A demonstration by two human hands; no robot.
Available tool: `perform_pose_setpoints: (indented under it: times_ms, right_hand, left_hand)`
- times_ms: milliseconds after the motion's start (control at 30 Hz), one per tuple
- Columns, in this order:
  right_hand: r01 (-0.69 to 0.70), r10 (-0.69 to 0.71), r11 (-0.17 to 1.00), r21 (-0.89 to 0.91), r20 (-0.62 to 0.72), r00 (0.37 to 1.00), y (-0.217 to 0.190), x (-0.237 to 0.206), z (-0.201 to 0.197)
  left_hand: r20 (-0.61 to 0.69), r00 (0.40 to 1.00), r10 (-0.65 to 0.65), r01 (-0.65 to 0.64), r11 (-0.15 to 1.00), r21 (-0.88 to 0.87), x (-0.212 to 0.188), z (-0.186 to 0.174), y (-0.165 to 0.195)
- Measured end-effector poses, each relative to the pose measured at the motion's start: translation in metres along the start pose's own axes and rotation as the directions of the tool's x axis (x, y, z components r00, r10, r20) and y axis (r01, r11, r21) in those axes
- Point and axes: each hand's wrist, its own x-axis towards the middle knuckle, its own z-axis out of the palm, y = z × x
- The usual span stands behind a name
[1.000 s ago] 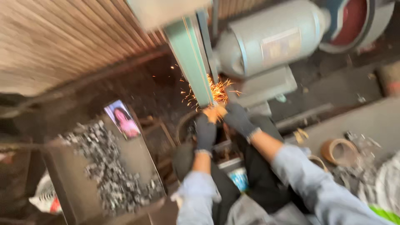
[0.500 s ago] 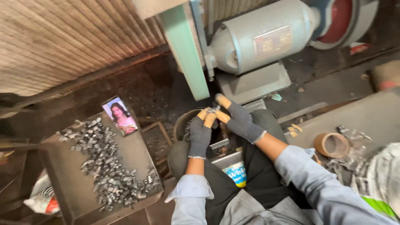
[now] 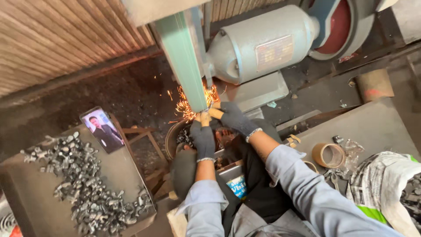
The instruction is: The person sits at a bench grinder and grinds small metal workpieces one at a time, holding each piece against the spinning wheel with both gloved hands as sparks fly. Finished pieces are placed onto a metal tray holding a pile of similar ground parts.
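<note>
Both my hands wear dark gloves with taped fingertips. My left hand [image 3: 202,136] and my right hand [image 3: 231,117] pinch a small metal part [image 3: 208,111] together, mostly hidden between the fingers. The part is pressed against the lower end of a green sanding belt [image 3: 184,59], and orange sparks [image 3: 186,103] spray out to the left. The belt runs beside a grey motor [image 3: 263,44]. A dark round bowl [image 3: 177,137] with small metal pieces sits just below my hands.
At left a flat metal tray [image 3: 26,193] holds several small grey metal parts [image 3: 83,184], and a phone [image 3: 102,130] with a lit screen leans on it. A tape roll [image 3: 329,155] and a printed sack [image 3: 386,184] lie at right. A corrugated wall stands behind.
Half a second ago my hands held the part away from the belt with no sparks. Now they have pushed it against the belt again and sparks fly.
</note>
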Motion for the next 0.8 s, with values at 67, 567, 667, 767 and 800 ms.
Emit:
perform_pose_setpoints:
  times_ms: [67, 567, 667, 767, 800]
  right_hand:
    - [0.004, -0.004, 1.000, -0.021, -0.019, 1.000, 0.005, -0.002, -0.004]
    - [-0.321, 0.143, 0.877, 0.357, 0.443, 0.885, 0.011, -0.056, -0.019]
    - [-0.174, 0.146, 0.976, 0.130, 0.204, 0.968, 0.005, -0.053, -0.008]
    - [-0.127, 0.115, 0.978, 0.163, 0.081, 0.990, -0.003, -0.034, -0.001]
    - [-0.089, 0.080, 0.985, 0.148, 0.065, 0.995, -0.004, -0.023, 0.002]
  left_hand:
    - [-0.008, 1.000, -0.005, 0.005, 1.000, -0.014, -0.001, 0.008, -0.001]
    - [0.144, 0.915, -0.376, 0.334, 0.908, 0.252, -0.038, -0.049, 0.048]
    - [0.389, 0.892, -0.232, 0.332, 0.919, -0.213, -0.025, -0.050, 0.046]
    - [0.334, 0.908, -0.255, 0.248, 0.967, 0.063, -0.007, -0.047, 0.041]
    - [0.290, 0.922, -0.258, 0.244, 0.966, 0.084, -0.001, -0.046, 0.038]
